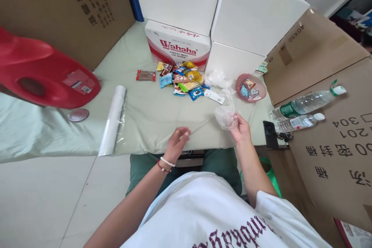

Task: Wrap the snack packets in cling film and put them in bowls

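My right hand pinches a crumpled clear plastic bag just above the pale green cloth. A thin clear strand runs from the bag to my left hand, whose fingers are pinched together on its end. Beyond my hands lies a pile of several snack packets. To the right of the pile stands a pink bowl with a few packets in it. A roll of clear plastic bags lies to the left of my left hand.
White boxes and a Wahaha carton stand behind the snacks. Two water bottles lie on brown cardboard at right, beside a black phone. A red jug and a small round lid sit at left.
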`<control>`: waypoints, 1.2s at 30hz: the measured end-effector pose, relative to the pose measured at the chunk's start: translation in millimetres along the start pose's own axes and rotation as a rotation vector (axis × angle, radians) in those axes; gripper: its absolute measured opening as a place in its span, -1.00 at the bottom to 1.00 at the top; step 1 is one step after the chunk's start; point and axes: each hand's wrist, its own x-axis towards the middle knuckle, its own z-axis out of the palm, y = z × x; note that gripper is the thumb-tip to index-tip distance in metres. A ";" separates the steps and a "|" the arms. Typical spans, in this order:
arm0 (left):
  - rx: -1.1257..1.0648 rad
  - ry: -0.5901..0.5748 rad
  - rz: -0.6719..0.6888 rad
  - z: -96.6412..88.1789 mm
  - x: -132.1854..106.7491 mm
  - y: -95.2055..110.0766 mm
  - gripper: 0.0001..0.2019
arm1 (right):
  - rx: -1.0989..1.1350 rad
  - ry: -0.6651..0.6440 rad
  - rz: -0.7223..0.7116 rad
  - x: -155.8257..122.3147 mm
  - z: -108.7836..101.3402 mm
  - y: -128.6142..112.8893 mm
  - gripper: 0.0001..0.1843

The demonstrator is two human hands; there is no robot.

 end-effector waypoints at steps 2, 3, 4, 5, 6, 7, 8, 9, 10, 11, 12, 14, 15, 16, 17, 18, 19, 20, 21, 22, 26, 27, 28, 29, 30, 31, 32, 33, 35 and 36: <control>-0.326 -0.107 -0.147 23.4 -1.4 6.8 -0.45 | 0.013 -0.062 0.097 -16.4 -5.5 22.3 -0.87; -0.440 -0.158 -0.196 33.8 -1.1 8.1 -0.40 | 0.010 -0.084 0.143 -24.1 -7.1 32.7 -0.87; -0.518 -0.211 -0.235 42.7 -0.3 8.1 -0.39 | 0.003 -0.098 0.185 -31.3 -8.2 41.9 -0.87; -0.567 -0.254 -0.261 49.9 0.5 6.9 -0.40 | -0.006 -0.102 0.218 -37.6 -9.2 49.4 -0.86; -0.595 -0.279 -0.275 55.3 1.1 4.8 -0.44 | -0.011 -0.099 0.231 -43.0 -10.2 54.7 -0.85; -0.612 -0.278 -0.278 58.8 1.2 2.2 -0.50 | -0.011 -0.093 0.219 -47.3 -11.6 57.9 -0.85; -0.623 -0.252 -0.274 60.5 0.6 -0.7 -0.56 | -0.006 -0.089 0.183 -50.5 -13.5 58.9 -0.84; -0.632 -0.210 -0.268 60.7 -0.8 -3.5 -0.60 | -0.001 -0.089 0.131 -52.9 -15.9 58.1 -0.83; -0.637 -0.168 -0.265 59.6 -2.7 -5.9 -0.62 | -0.003 -0.096 0.073 -54.5 -18.8 56.1 -0.82; -0.634 -0.141 -0.273 57.7 -5.1 -7.7 -0.62 | -0.015 -0.107 0.020 -55.8 -21.9 53.5 -0.81; -0.622 -0.139 -0.288 55.3 -7.9 -8.7 -0.62 | -0.035 -0.117 -0.022 -56.8 -25.1 50.9 -0.80; -0.605 -0.192 -0.314 50.7 -13.6 -8.6 -0.57 | -0.078 -0.125 -0.063 -59.2 -30.9 47.3 -0.76; -0.613 -0.235 -0.323 48.8 -16.1 -7.8 -0.52 | -0.092 -0.123 -0.071 -60.7 -33.2 46.6 -0.74; -0.629 -0.284 -0.331 47.1 -18.1 -6.7 -0.45 | -0.103 -0.116 -0.079 -62.3 -35.1 46.5 -0.72; -0.641 -0.335 -0.341 45.3 -19.4 -5.7 -0.38 | -0.117 -0.107 -0.092 -64.0 -36.6 46.7 -0.69; -0.641 -0.382 -0.354 43.3 -20.0 -4.9 -0.34 | -0.141 -0.095 -0.114 -65.5 -37.9 46.9 -0.67; -0.622 -0.418 -0.372 40.8 -19.8 -4.3 -0.33 | -0.174 -0.083 -0.146 -66.6 -38.9 46.8 -0.66; -0.585 -0.438 -0.390 37.4 -19.0 -4.0 -0.36 | -0.216 -0.073 -0.188 -67.0 -39.7 46.3 -0.64; -0.540 -0.439 -0.406 33.2 -17.7 -3.7 -0.42 | -0.263 -0.068 -0.236 -66.4 -40.3 45.2 -0.63; -0.497 -0.422 -0.418 28.0 -16.3 -3.3 -0.49 | -0.308 -0.065 -0.285 -64.8 -40.6 43.7 -0.63; -0.368 -0.320 -0.435 1.4 -10.8 1.1 -0.56 | -0.381 -0.071 -0.392 -47.5 -36.4 34.3 -0.61; -0.336 -0.303 -0.437 -5.3 -8.9 2.8 -0.56 | -0.363 -0.078 -0.385 -42.2 -33.5 31.2 -0.62; -0.303 -0.283 -0.435 -11.4 -5.9 4.6 -0.56 | -0.335 -0.089 -0.366 -37.7 -29.9 27.7 -0.62; -0.273 -0.249 -0.422 -16.7 -1.5 6.3 -0.57 | -0.301 -0.102 -0.343 -34.5 -25.7 23.7 -0.63; -0.243 -0.198 -0.392 -21.1 4.9 7.9 -0.58 | -0.271 -0.115 -0.326 -33.1 -21.0 19.0 -0.64; -0.211 -0.128 -0.342 -24.5 13.6 9.4 -0.59 | -0.249 -0.130 -0.324 -34.0 -16.1 13.8 -0.65; -0.167 -0.043 -0.272 -27.2 24.4 10.9 -0.60 | -0.246 -0.152 -0.342 -37.2 -11.1 8.4 -0.66; -0.106 0.052 -0.188 -29.2 37.1 12.2 -0.61 | -0.266 -0.188 -0.386 -42.3 -6.3 3.2 -0.68; 0.075 0.271 -0.017 -31.9 64.8 14.2 -0.63 | -0.406 -0.350 -0.522 -56.0 2.0 -3.2 -0.73; 0.172 0.390 0.047 -32.7 77.7 14.5 -0.62 | -0.532 -0.484 -0.593 -63.0 5.3 -3.0 -0.75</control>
